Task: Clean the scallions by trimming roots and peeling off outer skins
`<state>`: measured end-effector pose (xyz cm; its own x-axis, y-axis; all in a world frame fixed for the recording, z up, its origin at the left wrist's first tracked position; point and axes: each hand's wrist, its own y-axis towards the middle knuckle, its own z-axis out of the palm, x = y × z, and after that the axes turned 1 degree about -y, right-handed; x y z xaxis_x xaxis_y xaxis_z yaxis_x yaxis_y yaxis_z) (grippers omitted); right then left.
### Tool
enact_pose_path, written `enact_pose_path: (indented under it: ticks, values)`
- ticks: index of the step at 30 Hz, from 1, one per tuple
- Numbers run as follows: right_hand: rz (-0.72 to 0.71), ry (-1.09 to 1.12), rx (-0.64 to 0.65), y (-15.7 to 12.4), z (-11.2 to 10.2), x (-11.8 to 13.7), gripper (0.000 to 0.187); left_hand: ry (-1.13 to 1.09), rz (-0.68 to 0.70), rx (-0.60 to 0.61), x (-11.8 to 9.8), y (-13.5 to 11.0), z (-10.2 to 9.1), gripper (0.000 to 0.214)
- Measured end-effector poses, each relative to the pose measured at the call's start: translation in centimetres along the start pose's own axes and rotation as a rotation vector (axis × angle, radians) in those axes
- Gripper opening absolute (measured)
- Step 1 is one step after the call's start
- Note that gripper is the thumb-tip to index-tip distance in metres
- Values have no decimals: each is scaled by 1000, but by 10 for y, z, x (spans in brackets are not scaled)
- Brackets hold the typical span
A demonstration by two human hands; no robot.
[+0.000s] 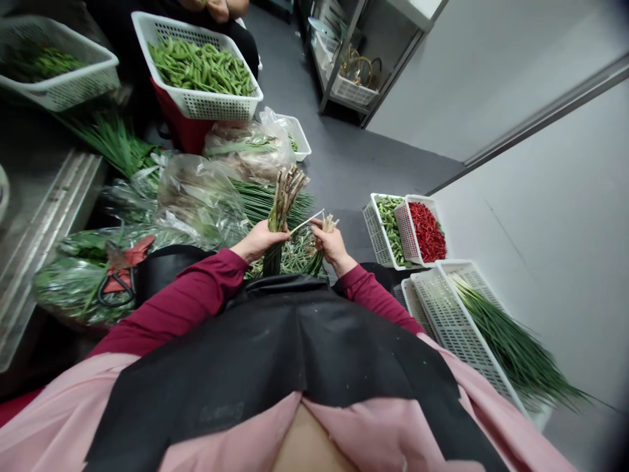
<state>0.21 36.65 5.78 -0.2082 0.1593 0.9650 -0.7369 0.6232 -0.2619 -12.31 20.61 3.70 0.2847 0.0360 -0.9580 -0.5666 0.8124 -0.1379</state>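
Observation:
My left hand point(261, 240) is closed round a thick bunch of scallions point(285, 196), brown and dry at the root ends, which point up and away from me. Closed as well, my right hand point(330, 244) grips a smaller bunch of scallions point(329, 224) with pale, clean stems. A single white stalk point(307, 221) spans the space between the two hands; which fingers pinch it is hard to tell. Below the hands lies a heap of green trimmings point(299, 252), partly hidden by my wrists. Further off, long green scallion leaves point(268, 202) spread out.
Plastic bags of greens point(196, 196) lie on the left, with black-handled scissors point(118, 285) on one. A basket of green beans or peppers point(216, 105) stands ahead, beside a seated person. To my right are a basket of red chillies point(427, 229) and a basket of scallions point(472, 341).

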Motion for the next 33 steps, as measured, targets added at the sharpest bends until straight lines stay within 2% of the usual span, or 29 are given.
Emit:
enact_pose_path:
  ticks: [2, 4, 6, 8, 13, 15, 18, 20, 23, 26, 28, 30, 31, 32, 33]
  values:
    - [7, 22, 132, -8, 14, 2, 59, -1, -30, 32, 2, -2, 4, 32]
    - [26, 31, 197, -12, 19, 7, 55, -18, -70, 68, 5, -5, 7, 33]
    - [28, 16, 191, -11, 18, 11, 49, -57, -125, 129, 7, -5, 9, 34]
    - [-23, -4, 118, -6, 13, 12, 48, -74, -141, 134, 7, -3, 7, 34]
    - [-133, 21, -40, 9, -2, 3, 43, -52, -50, -154, 2, 7, -2, 31]
    - [-128, -46, -10, 8, 0, -5, 42, -123, -72, -132, -3, 8, -3, 31]
    - [-74, -213, 164, 0, 15, -17, 32, -247, -90, 72, -6, 6, 4, 30]
    - [1, -247, 271, -6, 27, -23, 25, -301, -82, 119, -5, 6, 9, 27]
    - [79, -253, 385, -15, 35, -21, 20, -310, -117, 55, 2, 8, 15, 22]
    - [33, -395, 514, -28, 30, -4, 12, -200, -196, 38, 9, 10, 14, 21]
    - [-16, -482, 705, -38, 22, 12, 9, -124, -223, 14, 11, 11, 10, 22]
    - [-42, -502, 861, -44, 13, 27, 16, -127, -234, -15, 9, 12, 5, 24]
    - [-51, -487, 838, -44, 9, 33, 21, -162, -235, -19, 7, 11, 2, 25]
    - [-59, -457, 725, -41, 5, 36, 25, -210, -239, -2, 5, 11, 0, 26]
    - [-62, -412, 540, -36, 1, 38, 30, -266, -245, 36, 2, 10, -2, 27]
